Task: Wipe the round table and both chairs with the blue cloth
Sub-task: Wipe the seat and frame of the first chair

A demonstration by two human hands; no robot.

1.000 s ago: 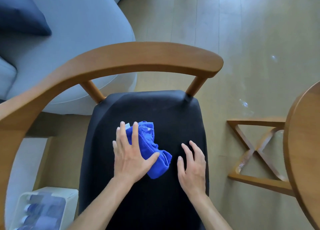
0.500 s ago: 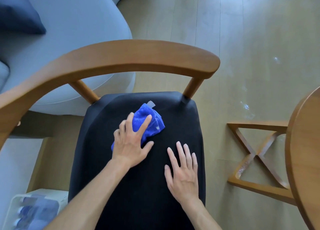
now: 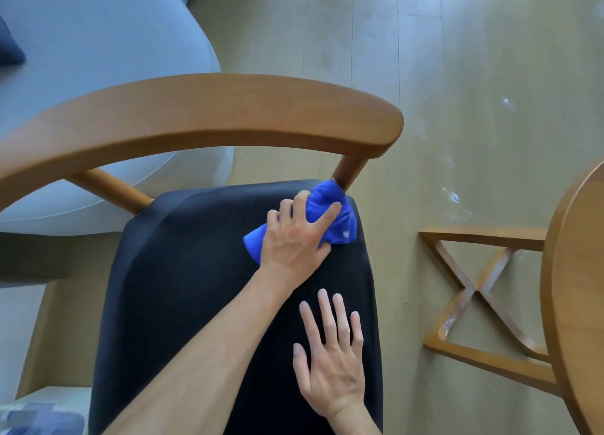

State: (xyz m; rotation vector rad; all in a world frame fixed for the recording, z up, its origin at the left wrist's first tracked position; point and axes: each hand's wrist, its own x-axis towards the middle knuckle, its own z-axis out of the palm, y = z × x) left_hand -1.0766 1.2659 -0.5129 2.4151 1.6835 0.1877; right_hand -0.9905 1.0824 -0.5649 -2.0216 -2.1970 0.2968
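Note:
The blue cloth [image 3: 327,197] lies bunched at the far right corner of the chair's black seat [image 3: 196,287], against the right post of the curved wooden backrest [image 3: 202,117]. My left hand [image 3: 294,235] reaches across the seat and holds the cloth down, fingers curled over it and thumb at its side. My right hand [image 3: 333,356] rests flat on the near right part of the seat, fingers spread, holding nothing. The round wooden table [image 3: 578,287] shows only as a rim at the right edge. No second chair is in view.
The table's crossed wooden base [image 3: 474,290] stands on the floor to the right of the chair. A pale grey sofa [image 3: 98,42] sits behind the backrest at upper left. A white box [image 3: 42,411] with bottles is at the bottom left corner.
My left hand has swept the cloth from the seat's near middle up and to the right, into the far right corner. My right hand stayed flat on the seat.

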